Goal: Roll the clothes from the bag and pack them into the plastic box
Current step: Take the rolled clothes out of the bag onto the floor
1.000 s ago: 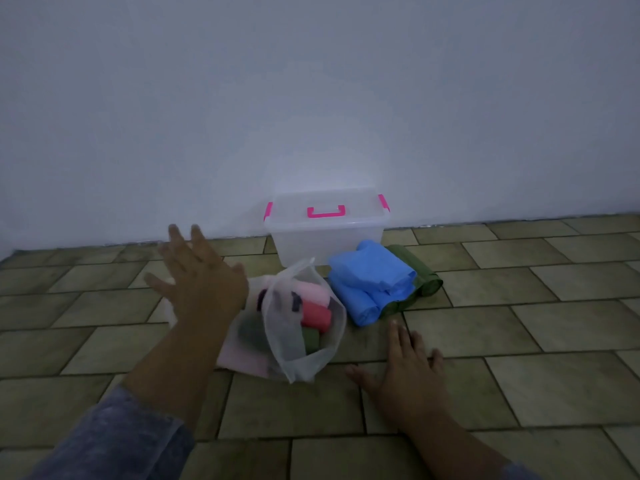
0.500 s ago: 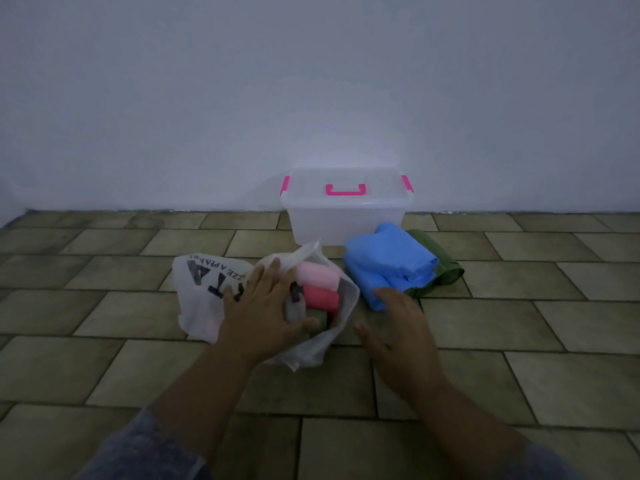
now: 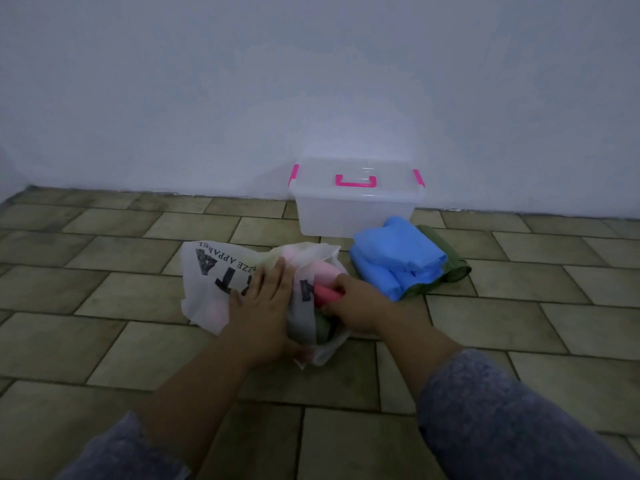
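White plastic bag (image 3: 207, 271) with black lettering lies on the tiled floor (image 3: 104, 341), mouth toward the person; left hand (image 3: 263, 306) rests flat on top of it, fingers straight, gripping nothing; right hand (image 3: 353, 303) is at the bag mouth, fingers curled round a red roll (image 3: 325, 294) of cloth; pale pink cloth (image 3: 322, 270) just behind it inside the bag; clear box (image 3: 353, 213) with pink handle stands against the wall (image 3: 311, 81), lid on; blue clothes (image 3: 394, 261) on a green cloth (image 3: 446, 268) lie just beside the box.
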